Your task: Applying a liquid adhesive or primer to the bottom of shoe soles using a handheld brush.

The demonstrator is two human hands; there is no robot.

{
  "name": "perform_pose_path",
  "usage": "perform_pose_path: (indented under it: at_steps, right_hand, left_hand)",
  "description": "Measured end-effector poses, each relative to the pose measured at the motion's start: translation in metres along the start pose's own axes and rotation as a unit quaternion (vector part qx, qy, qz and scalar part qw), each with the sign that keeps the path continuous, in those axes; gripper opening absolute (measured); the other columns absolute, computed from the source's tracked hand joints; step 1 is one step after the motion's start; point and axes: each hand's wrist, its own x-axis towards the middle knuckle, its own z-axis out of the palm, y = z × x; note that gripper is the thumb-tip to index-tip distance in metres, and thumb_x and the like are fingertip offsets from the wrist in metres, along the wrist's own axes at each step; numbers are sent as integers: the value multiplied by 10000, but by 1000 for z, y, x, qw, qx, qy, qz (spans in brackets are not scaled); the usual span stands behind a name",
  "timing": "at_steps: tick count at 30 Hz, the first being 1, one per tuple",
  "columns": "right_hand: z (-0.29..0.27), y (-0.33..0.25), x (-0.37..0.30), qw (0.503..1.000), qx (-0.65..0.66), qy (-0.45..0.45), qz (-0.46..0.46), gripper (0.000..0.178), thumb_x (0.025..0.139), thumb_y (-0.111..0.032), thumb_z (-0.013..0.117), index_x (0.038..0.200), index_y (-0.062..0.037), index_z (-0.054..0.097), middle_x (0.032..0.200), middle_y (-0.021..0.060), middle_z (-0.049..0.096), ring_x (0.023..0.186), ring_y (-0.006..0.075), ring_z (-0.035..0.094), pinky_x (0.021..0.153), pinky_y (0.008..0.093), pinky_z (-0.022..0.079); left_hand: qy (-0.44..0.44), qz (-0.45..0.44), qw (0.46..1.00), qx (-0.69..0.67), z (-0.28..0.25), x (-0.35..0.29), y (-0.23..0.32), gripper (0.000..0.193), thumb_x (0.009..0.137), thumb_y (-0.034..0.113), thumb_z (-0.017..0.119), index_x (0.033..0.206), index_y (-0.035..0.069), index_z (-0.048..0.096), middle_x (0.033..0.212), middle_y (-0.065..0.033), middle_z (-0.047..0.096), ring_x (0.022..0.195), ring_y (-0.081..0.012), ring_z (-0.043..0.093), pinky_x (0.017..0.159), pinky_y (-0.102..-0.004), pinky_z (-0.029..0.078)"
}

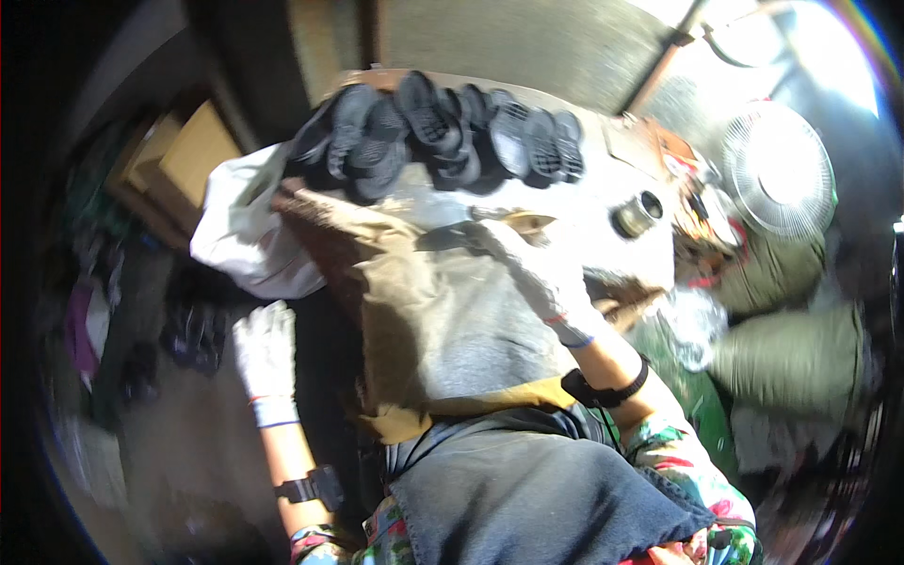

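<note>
My left hand (266,353), in a white glove, hangs over the floor left of the table, with fingers stretched out and nothing in them. My right hand (529,268), also gloved, is over the cloth-covered table edge. Its fingers are bent near a dark flat piece (443,237) that points left and a tan curved piece (529,223); glare hides what exactly they grip. A grey and tan cloth (461,320) drapes from the table toward my lap. Beyond it, several black sandals (377,146) stand in a row along the table's far side.
A metal can (642,214) stands on the table's right, near a clutter of small tools. A white fan (777,169), green stuffed sacks (791,363) and clear plastic (692,325) are at the right. At the left are a white bag (250,231), a cardboard box (195,155) and dark footwear (195,330).
</note>
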Motion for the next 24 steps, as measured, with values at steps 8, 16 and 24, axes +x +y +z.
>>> perform_pose_path:
  at_steps: [8, 16, 24]
  right_hand:
    - [-150, 62, 89, 981, -41, 189, -33, 290, 941, -241, 709, 1128, -22, 741, 983, 61, 739, 927, 139, 671, 877, 294, 506]
    - [-303, 180, 258, 729, -684, -18, -17, 144, 898, -133, 636, 818, -48, 721, 646, 120, 657, 640, 239, 702, 582, 363, 527]
    - [-278, 198, 290, 912, -230, 107, 323, 360, 889, -439, 702, 954, -93, 776, 830, 56, 743, 704, 216, 688, 614, 372, 498]
  left_hand:
    - [38, -84, 204, -975, -182, 255, 216, 437, 1058, 201, 563, 1452, 16, 525, 1464, -149, 549, 1309, -253, 553, 1150, -437, 437]
    - [-97, -201, 302, -927, -212, 388, 233, 774, 969, 532, 669, 1530, 32, 488, 1592, -95, 482, 1437, -247, 436, 1191, -429, 337]
    - [-175, -251, 233, -923, -206, 454, 206, 384, 915, 479, 757, 1179, 203, 719, 1159, 4, 749, 933, -216, 632, 746, -400, 481]
